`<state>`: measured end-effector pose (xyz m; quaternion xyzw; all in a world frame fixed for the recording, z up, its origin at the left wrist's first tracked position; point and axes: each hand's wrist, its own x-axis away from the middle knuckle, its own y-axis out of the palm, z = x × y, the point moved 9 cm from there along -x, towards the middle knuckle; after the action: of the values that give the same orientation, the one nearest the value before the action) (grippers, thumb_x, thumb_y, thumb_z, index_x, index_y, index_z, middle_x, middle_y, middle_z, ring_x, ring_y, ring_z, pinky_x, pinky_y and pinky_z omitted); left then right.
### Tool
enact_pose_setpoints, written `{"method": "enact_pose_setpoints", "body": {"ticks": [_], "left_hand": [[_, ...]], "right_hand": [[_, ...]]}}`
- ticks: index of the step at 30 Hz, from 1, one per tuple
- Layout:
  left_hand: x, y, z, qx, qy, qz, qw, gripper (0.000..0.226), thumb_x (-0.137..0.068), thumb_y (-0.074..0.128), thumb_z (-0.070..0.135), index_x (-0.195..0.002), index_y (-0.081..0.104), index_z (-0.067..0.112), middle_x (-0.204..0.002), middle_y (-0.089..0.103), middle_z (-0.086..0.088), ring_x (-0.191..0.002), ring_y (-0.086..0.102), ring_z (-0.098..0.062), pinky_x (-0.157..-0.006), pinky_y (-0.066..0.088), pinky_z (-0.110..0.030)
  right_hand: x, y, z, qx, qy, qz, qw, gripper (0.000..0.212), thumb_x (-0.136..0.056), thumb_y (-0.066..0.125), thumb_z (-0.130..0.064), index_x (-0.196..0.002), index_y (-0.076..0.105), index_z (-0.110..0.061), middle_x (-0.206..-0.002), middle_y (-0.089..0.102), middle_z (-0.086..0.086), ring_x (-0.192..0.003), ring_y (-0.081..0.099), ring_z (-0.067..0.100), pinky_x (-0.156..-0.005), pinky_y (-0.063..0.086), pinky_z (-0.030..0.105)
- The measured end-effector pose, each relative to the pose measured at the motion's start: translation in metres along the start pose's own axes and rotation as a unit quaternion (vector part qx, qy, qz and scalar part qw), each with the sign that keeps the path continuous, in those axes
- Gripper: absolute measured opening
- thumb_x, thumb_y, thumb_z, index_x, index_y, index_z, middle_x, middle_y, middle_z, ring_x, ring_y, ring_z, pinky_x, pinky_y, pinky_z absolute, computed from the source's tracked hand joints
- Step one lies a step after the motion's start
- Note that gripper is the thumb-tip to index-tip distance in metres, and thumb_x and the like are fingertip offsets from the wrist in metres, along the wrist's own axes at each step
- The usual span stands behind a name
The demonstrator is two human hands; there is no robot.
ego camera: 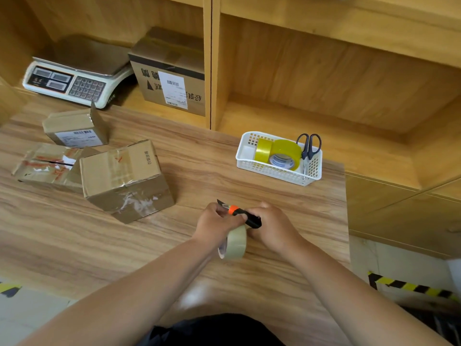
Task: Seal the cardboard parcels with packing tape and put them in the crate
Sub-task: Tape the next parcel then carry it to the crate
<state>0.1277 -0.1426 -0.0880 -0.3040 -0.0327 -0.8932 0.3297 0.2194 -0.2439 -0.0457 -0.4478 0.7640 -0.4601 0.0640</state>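
Wooden surface (199, 158): three parcels (124, 181) far left, apparently unsealed, one flap (98, 123) up. Near centre, left hand (214, 223) grips tape roll (235, 243), right hand (272, 226) a knife (245, 217), fingers clenched. No crate visible; sealing barely begun.

The left hand (217, 222) covers the upper part of the tape roll (237, 242) and the middle of the knife (234, 210), and part of the knife's black handle lies under the fingers of the right hand (270, 226). The scissors (309, 146) hide their blades inside the basket (277, 171). The nearest box (124, 176) masks a corner of the flattened box (45, 163) behind it. Figures on the scale (74, 81) are too small to read. The counter (74, 233) runs off the left edge.
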Motion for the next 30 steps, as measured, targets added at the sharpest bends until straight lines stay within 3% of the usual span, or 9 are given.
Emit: {"method": "enact_pose_setpoints", "body": {"ticks": [3, 6, 9, 11, 14, 19, 21, 24, 30], "left_hand": [[-0.006, 0.014, 0.001, 0.051, -0.016, -0.044, 0.998, 0.060, -0.065, 0.082, 0.037, -0.111, 0.054, 0.010, -0.094, 0.062, 0.000, -0.087, 0.060, -0.012, -0.074, 0.044, -0.024], [-0.013, 0.015, 0.001, 0.095, -0.030, -0.017, 0.995, 0.024, -0.084, 0.069, 0.029, -0.088, 0.055, 0.009, -0.067, 0.059, 0.003, -0.062, 0.054, -0.004, -0.057, 0.041, -0.012], [-0.023, 0.006, -0.010, 0.090, -0.079, 0.039, 0.992, 0.015, -0.090, 0.061, 0.029, -0.089, 0.053, 0.016, -0.081, 0.055, 0.000, -0.070, 0.047, -0.010, -0.063, 0.038, -0.021], [-0.030, 0.007, -0.011, 0.092, -0.082, 0.038, 0.992, 0.026, -0.080, 0.066, 0.040, -0.087, 0.054, 0.018, -0.090, 0.060, -0.002, -0.082, 0.053, -0.015, -0.074, 0.042, -0.027], [-0.038, 0.011, -0.013, 0.089, -0.094, 0.033, 0.991, 0.035, -0.061, 0.055, 0.049, -0.083, 0.057, 0.021, -0.094, 0.065, -0.003, -0.094, 0.058, -0.019, -0.091, 0.045, -0.036], [-0.051, 0.016, -0.009, 0.097, -0.092, 0.037, 0.990, 0.023, -0.073, 0.060, 0.040, -0.077, 0.056, 0.018, -0.079, 0.068, 0.002, -0.084, 0.057, -0.017, -0.082, 0.041, -0.034], [-0.054, 0.017, -0.009, 0.112, -0.092, 0.038, 0.989, 0.015, -0.089, 0.058, 0.026, -0.077, 0.056, 0.017, -0.075, 0.066, 0.001, -0.078, 0.057, -0.015, -0.076, 0.040, -0.030], [-0.058, 0.017, -0.010, 0.109, -0.087, 0.034, 0.990, 0.017, -0.094, 0.052, 0.018, -0.078, 0.056, 0.016, -0.073, 0.065, 0.000, -0.073, 0.056, -0.012, -0.067, 0.040, -0.027], [-0.052, 0.011, -0.005, 0.111, -0.077, 0.034, 0.990, 0.017, -0.095, 0.050, 0.012, -0.079, 0.055, 0.014, -0.072, 0.062, -0.002, -0.067, 0.054, -0.010, -0.061, 0.040, -0.024]], "right_hand": [[-0.006, -0.004, 0.022, -0.020, 0.023, 0.002, 1.000, 0.027, -0.075, 0.069, -0.014, -0.099, 0.072, -0.026, -0.082, 0.049, -0.006, -0.077, 0.052, 0.015, -0.065, 0.039, 0.026], [-0.016, -0.009, 0.049, -0.038, 0.049, 0.003, 0.998, 0.040, -0.070, 0.072, -0.010, -0.105, 0.071, -0.029, -0.086, 0.058, -0.006, -0.082, 0.053, 0.013, -0.065, 0.037, 0.023], [-0.023, -0.017, 0.082, -0.084, 0.098, 0.031, 0.991, 0.042, -0.073, 0.072, -0.010, -0.111, 0.069, -0.028, -0.087, 0.058, -0.007, -0.088, 0.056, 0.016, -0.070, 0.038, 0.026], [-0.027, -0.020, 0.102, -0.121, 0.128, 0.044, 0.983, 0.038, -0.075, 0.074, -0.012, -0.110, 0.069, -0.027, -0.092, 0.060, -0.003, -0.089, 0.057, 0.017, -0.070, 0.039, 0.026], [-0.029, -0.022, 0.127, -0.218, 0.170, 0.072, 0.959, 0.030, -0.076, 0.076, -0.008, -0.100, 0.069, -0.025, -0.095, 0.066, -0.001, -0.090, 0.060, 0.016, -0.070, 0.041, 0.024], [-0.028, -0.022, 0.156, -0.257, 0.213, 0.098, 0.938, 0.028, -0.079, 0.072, -0.003, -0.103, 0.069, -0.017, -0.084, 0.062, -0.011, -0.076, 0.054, 0.000, -0.057, 0.038, 0.004], [-0.028, -0.020, 0.166, -0.258, 0.231, 0.102, 0.932, 0.029, -0.080, 0.070, -0.003, -0.107, 0.069, -0.014, -0.090, 0.064, -0.005, -0.080, 0.057, 0.005, -0.061, 0.039, 0.007], [-0.029, -0.016, 0.176, -0.254, 0.253, 0.110, 0.927, 0.033, -0.081, 0.070, -0.003, -0.113, 0.067, -0.011, -0.100, 0.065, 0.001, -0.091, 0.058, 0.014, -0.075, 0.040, 0.021], [-0.027, -0.013, 0.186, -0.243, 0.283, 0.122, 0.920, 0.032, -0.080, 0.070, -0.003, -0.111, 0.066, -0.008, -0.102, 0.066, 0.006, -0.087, 0.058, 0.016, -0.074, 0.040, 0.023]]}}
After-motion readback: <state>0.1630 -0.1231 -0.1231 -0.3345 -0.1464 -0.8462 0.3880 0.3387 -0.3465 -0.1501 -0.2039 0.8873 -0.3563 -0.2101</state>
